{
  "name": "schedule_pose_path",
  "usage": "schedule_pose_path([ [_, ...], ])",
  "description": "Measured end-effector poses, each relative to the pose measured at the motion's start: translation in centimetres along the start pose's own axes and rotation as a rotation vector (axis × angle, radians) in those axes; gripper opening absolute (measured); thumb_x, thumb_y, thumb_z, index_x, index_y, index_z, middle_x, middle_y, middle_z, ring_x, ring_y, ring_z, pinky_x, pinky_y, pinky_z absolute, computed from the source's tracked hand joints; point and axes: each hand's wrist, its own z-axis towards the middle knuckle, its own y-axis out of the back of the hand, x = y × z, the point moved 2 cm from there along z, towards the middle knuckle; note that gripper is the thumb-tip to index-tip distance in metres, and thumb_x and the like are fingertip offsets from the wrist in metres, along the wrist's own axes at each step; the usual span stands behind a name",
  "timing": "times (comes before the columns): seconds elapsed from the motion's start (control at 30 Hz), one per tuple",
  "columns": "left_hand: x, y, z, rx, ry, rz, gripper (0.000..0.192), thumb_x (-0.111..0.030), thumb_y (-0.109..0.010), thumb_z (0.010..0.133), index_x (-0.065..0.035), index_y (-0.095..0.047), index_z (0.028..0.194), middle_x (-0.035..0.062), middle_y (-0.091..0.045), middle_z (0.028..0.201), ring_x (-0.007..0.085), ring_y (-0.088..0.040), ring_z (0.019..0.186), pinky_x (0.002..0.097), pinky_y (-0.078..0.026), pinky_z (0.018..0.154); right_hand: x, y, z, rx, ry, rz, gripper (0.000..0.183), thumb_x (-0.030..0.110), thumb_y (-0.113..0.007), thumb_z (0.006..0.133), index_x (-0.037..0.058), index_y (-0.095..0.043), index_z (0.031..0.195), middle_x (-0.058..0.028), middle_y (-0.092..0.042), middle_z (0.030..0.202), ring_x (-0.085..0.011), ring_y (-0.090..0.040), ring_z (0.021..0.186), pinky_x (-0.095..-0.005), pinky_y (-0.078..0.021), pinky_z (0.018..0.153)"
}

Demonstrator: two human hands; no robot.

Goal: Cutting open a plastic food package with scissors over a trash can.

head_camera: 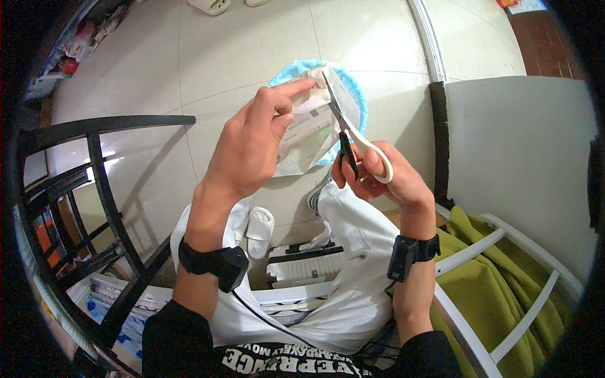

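My right hand (pixel 390 172) holds a pair of scissors (pixel 344 124) with one white and one black handle, thumb through the white loop. The blades point up and away from me, nearly together. My left hand (pixel 255 137) pinches the upper part of a translucent plastic bag (pixel 302 146) bearing print, its index finger stretched towards the blade tips. Something green shows through the bag. Behind and below the bag stands a round bin with a light blue liner (pixel 361 101) over its rim.
A black metal frame (pixel 101 175) rises at left. At right are a white panel (pixel 515 151), a white metal rail (pixel 472 250) and green cloth (pixel 491 293). A white slipper (pixel 260 231) and a white suitcase (pixel 307 269) lie below; cream clogs (pixel 212 4) are at the top.
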Motion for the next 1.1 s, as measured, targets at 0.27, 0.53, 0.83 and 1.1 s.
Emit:
schedule_pose_path([
  [0.27, 0.2, 0.4, 0.0, -0.161, 0.170, 0.119, 0.010, -0.002, -0.048, 0.095, -0.0032, -0.044, 0.103, 0.0156, -0.067, 0.110, 0.0359, -0.067, 0.091, 0.0393, -0.053, 0.074, 0.3, 0.1, 0.0, 0.089, -0.039, -0.028, 0.061, 0.064, -0.058, 0.085, 0.0036, -0.063, 0.084, -0.0038, -0.061, 0.080, -0.0079, -0.056, 0.056, -0.0202, -0.0369, 0.042],
  [0.53, 0.4, -0.2, 0.1, -0.382, 0.104, 0.391, 0.021, -0.003, -0.060, 0.090, -0.0081, -0.055, 0.110, 0.0137, -0.068, 0.084, 0.0297, -0.069, 0.069, 0.0363, -0.053, 0.058, -0.1, -0.8, 1.7, -0.199, 0.200, -0.058, 0.036, 0.037, -0.068, 0.087, 0.0019, -0.066, 0.093, -0.0015, -0.060, 0.077, -0.0092, -0.057, 0.070, -0.0208, -0.0442, 0.055],
  [0.83, -1.3, -3.4, -0.2, -0.157, 0.017, 0.383, 0.032, 0.004, -0.058, 0.087, -0.0045, -0.055, 0.119, 0.0135, -0.068, 0.108, 0.0263, -0.071, 0.090, 0.0327, -0.056, 0.072, 0.7, -1.2, 1.6, -1.049, 0.711, -0.657, 0.027, 0.006, -0.076, 0.072, -0.0011, -0.054, 0.086, -0.0088, -0.053, 0.094, -0.0196, -0.056, 0.081, -0.0293, -0.0478, 0.071],
  [1.1, -1.6, -4.8, 0.2, -0.110, -0.049, 0.259, 0.034, 0.004, -0.061, 0.081, -0.0054, -0.058, 0.113, 0.0132, -0.068, 0.089, 0.0289, -0.068, 0.075, 0.0366, -0.054, 0.064, 0.1, 0.1, 1.9, -0.992, 0.596, -0.372, 0.025, -0.002, -0.067, 0.072, -0.0056, -0.052, 0.091, -0.0127, -0.057, 0.092, -0.0213, -0.066, 0.084, -0.0312, -0.0542, 0.077],
])
